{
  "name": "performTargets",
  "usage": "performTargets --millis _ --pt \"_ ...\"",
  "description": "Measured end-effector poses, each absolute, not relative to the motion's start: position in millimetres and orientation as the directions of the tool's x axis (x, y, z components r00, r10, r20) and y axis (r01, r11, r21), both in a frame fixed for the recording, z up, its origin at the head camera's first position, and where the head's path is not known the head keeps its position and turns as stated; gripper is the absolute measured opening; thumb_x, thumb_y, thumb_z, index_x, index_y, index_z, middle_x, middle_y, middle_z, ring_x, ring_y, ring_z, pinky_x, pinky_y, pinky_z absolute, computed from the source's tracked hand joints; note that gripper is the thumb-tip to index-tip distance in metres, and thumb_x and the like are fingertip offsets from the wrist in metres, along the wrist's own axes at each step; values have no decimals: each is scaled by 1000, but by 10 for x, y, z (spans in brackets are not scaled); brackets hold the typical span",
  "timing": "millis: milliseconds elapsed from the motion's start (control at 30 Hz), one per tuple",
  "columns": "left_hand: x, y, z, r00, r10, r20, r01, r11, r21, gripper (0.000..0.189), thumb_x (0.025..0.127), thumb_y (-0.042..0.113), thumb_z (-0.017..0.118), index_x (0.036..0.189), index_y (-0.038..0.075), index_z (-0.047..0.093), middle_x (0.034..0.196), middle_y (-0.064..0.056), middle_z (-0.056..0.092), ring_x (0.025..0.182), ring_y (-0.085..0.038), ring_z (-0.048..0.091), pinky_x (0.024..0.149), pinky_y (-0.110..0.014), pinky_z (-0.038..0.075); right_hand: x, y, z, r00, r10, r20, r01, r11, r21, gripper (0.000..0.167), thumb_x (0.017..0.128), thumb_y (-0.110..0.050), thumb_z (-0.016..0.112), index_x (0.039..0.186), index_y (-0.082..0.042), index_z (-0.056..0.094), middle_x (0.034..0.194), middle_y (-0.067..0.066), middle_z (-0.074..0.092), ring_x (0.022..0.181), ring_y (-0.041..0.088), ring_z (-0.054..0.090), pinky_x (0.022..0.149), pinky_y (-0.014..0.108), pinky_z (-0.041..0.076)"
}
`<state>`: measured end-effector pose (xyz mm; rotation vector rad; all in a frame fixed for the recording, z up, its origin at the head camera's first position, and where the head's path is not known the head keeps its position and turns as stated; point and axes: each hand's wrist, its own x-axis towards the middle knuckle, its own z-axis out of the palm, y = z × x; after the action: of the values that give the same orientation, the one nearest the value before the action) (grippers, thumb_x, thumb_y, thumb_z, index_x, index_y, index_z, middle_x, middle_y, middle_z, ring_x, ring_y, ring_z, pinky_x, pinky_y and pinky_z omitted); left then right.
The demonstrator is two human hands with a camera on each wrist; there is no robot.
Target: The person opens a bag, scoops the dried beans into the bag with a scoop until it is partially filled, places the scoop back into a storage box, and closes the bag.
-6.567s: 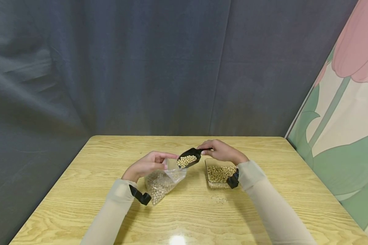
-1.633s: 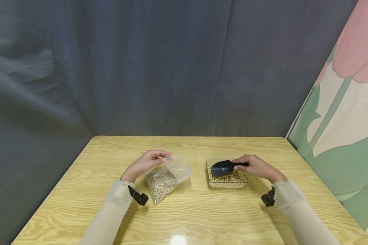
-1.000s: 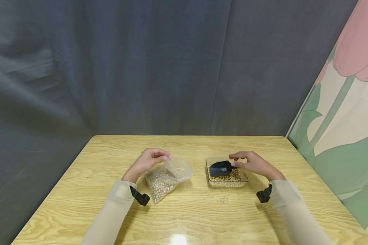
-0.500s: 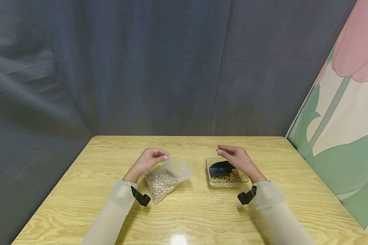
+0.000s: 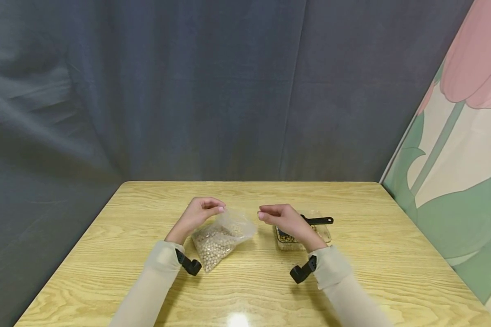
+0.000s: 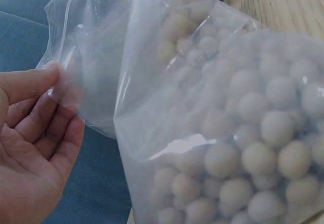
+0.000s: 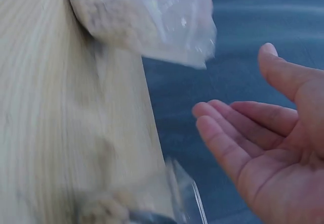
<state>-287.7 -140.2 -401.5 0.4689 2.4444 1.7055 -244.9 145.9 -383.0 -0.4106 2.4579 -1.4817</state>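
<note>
A clear zip bag (image 5: 216,247) of round, pale soybeans (image 6: 253,153) lies tilted on the table, its mouth raised toward the right. My left hand (image 5: 197,217) pinches the bag's edge between thumb and fingers, close to the zip strip. To the right of the bag my right hand (image 5: 285,221) is in the air, thumb apart from the fingers, holding nothing. Behind that hand a black scoop (image 5: 320,220) rests in a clear box (image 5: 291,246) of soybeans. Its handle juts past the box's right side; my hand and wrist hide much of the scoop.
The wooden table (image 5: 245,290) stretches out around the bag and box. A dark curtain (image 5: 212,91) hangs behind its far edge. At the right stands a panel (image 5: 466,181) with a painted tulip.
My right hand scooped beans toward the bag earlier, then let go of the scoop in the box and moved left toward the bag. My left hand stays at the bag's mouth.
</note>
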Motion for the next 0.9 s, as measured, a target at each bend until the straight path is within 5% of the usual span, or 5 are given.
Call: performTargets --millis 233,567,900 --pt "-2856 -1417 -4023 -952 295 79 171 300 938 22 91 19 65 108 5 72 108 -10 70 96 -17 63 91 -53 46 -2415 1219 -3900 -896 -419 -150 -35 402 -915 55 93 -30 62 137 1 50 131 20 58 108 30 65 93 42 51" --pt "-2857 -1431 -4006 -964 247 101 171 283 944 31 90 21 67 111 -2 69 108 -10 71 96 -14 64 92 -47 48 -2410 1024 -3932 -948 -283 -148 34 370 -928 29 91 -6 63 118 4 66 100 17 71 78 24 71 75 40 57" --pt "-2833 -1448 -3941 -971 207 119 172 258 951 23 89 16 67 107 3 73 108 -12 71 93 -12 65 93 -47 49 -2432 1052 -3828 -958 -259 -124 16 381 -924 24 90 -7 64 113 0 70 97 14 73 82 29 71 76 42 57"
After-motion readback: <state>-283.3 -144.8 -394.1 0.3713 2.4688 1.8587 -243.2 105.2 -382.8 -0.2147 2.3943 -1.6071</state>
